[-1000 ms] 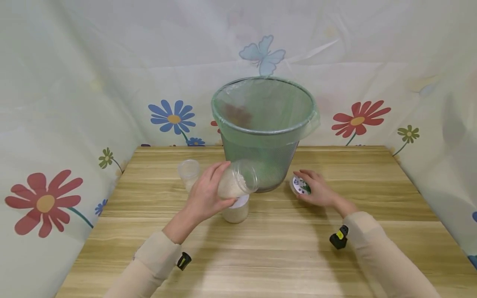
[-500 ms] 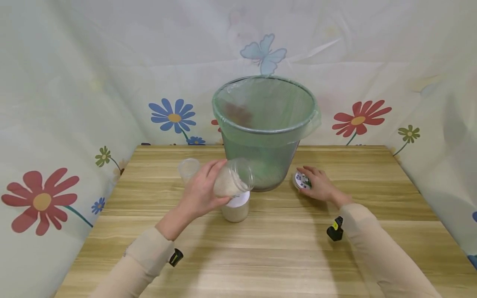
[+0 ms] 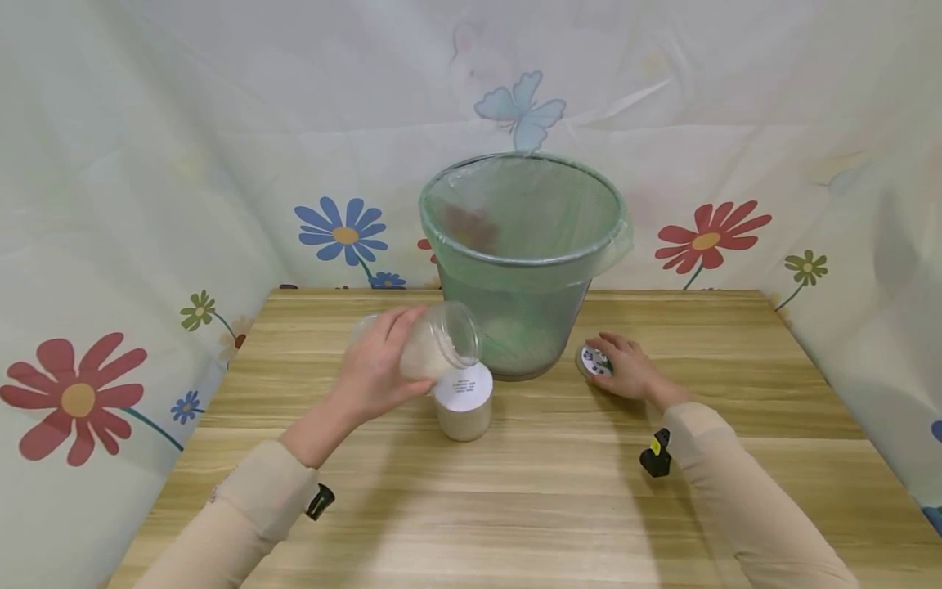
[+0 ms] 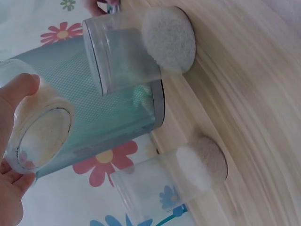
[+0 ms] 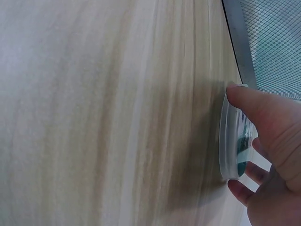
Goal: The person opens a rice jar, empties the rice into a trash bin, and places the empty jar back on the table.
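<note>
My left hand point(image 3: 379, 360) grips a clear jar point(image 3: 436, 348) with whitish grains inside. The jar is tilted, its open mouth facing right toward the mesh bin. Just below it, a jar with a white printed top point(image 3: 464, 401) stands on the table. Another clear jar point(image 4: 174, 181), part-filled with white contents, shows in the left wrist view; in the head view my left hand mostly hides it. On the right, my right hand point(image 3: 625, 368) pinches the edge of a round clear lid point(image 5: 230, 141) with a printed label, thumb on one side and fingers on the other. The lid lies at the tabletop.
A mesh bin point(image 3: 515, 319) with a green plastic liner point(image 3: 530, 204) folded over its rim stands behind the jars. The wood-grain table point(image 3: 515, 507) reaches back to a flowered curtain point(image 3: 353, 155) on three sides.
My left hand has drawn the tilted jar to the left, away from the bin, showing more of the white printed top below. My right hand stays at the lid, barely shifted.
</note>
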`<state>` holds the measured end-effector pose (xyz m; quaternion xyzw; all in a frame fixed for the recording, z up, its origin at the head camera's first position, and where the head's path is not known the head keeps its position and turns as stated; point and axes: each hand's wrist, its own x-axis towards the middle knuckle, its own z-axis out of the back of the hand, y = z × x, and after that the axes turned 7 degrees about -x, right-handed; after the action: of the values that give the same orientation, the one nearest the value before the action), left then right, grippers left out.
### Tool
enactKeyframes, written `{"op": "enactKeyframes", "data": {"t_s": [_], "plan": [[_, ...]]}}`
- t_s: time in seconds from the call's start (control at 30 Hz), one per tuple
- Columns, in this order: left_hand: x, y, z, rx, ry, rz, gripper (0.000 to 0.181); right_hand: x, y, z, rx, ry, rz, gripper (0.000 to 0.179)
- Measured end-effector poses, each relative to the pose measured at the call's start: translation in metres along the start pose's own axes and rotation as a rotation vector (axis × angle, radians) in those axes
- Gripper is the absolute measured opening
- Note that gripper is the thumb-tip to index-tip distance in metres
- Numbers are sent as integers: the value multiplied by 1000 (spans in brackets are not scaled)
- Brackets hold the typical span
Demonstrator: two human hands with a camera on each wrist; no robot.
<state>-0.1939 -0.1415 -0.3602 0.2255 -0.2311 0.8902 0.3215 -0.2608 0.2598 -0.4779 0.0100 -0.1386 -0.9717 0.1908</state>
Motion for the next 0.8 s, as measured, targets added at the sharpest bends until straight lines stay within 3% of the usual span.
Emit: {"op": "enactKeyframes", "data": {"t_s": [0.2,0.33,0.57,0.8], "plan": [[2,4,13,31,29,49,92,-1,-2,-3,-16,-4,-13,61],[1,8,22,39,27,49,92,0,-3,-2,-23,-20,-18,62],[1,16,42,66,7,5,96,8,-6,5,-17,-188,50,43],[7,22,62,75,8,-42,94,14,-5,32,42,-169,22,34]]}}
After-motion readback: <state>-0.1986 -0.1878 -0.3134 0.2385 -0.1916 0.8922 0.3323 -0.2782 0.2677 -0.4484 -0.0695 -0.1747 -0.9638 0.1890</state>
